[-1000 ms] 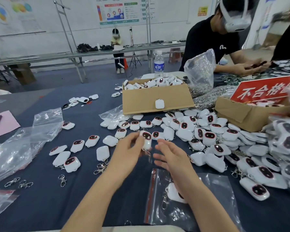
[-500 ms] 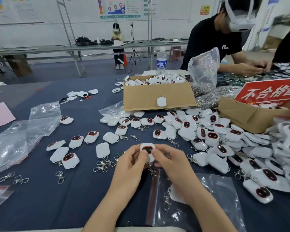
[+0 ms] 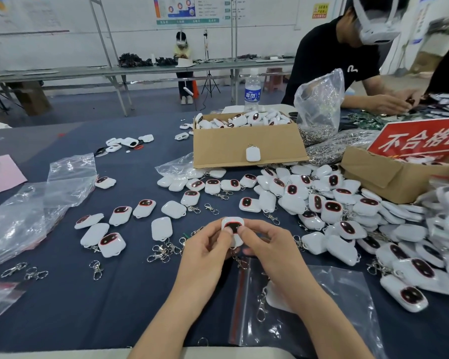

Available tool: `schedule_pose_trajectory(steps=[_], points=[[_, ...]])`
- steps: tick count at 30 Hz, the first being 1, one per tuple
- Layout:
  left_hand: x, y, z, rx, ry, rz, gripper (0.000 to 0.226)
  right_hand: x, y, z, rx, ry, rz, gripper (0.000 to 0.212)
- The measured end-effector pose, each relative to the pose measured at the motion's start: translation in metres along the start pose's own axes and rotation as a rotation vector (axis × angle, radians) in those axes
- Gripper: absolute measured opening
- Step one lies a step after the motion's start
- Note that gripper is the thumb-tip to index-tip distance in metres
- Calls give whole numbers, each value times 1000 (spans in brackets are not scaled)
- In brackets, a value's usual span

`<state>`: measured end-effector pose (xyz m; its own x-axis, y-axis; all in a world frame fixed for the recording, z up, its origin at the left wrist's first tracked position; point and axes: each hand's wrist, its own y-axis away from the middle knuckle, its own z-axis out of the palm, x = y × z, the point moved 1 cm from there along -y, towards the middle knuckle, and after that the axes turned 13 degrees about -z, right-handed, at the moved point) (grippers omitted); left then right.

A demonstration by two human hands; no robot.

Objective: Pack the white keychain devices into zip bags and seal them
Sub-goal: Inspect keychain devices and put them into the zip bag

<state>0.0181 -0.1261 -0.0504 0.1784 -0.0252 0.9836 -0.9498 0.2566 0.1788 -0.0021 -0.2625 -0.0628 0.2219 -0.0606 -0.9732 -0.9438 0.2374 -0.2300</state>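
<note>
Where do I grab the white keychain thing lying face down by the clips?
Pinch the face-down device by its two long sides, from above: it lies flat, apart from its neighbours, with its clip trailing off the near end.

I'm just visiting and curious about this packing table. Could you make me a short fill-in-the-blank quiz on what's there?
1. The left hand and the right hand together hold ____ white keychain device.
2. The zip bag lying just below the hands has a ____ strip along one edge.
3. The water bottle stands behind the ____ box filled with more devices.
4. The sheet of paper at far left is ____.
Missing words: one; red; cardboard; pink.
</note>
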Motion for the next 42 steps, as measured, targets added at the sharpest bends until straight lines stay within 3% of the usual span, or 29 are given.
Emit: schedule_pose_trajectory(steps=[22,42], points=[[0,2,0,-80,-54,97,34,-1,0,0,37,-92,-11,11],[-6,-3,-1,-85,-112,72,36,2,-2,1,38,-7,-25,10]])
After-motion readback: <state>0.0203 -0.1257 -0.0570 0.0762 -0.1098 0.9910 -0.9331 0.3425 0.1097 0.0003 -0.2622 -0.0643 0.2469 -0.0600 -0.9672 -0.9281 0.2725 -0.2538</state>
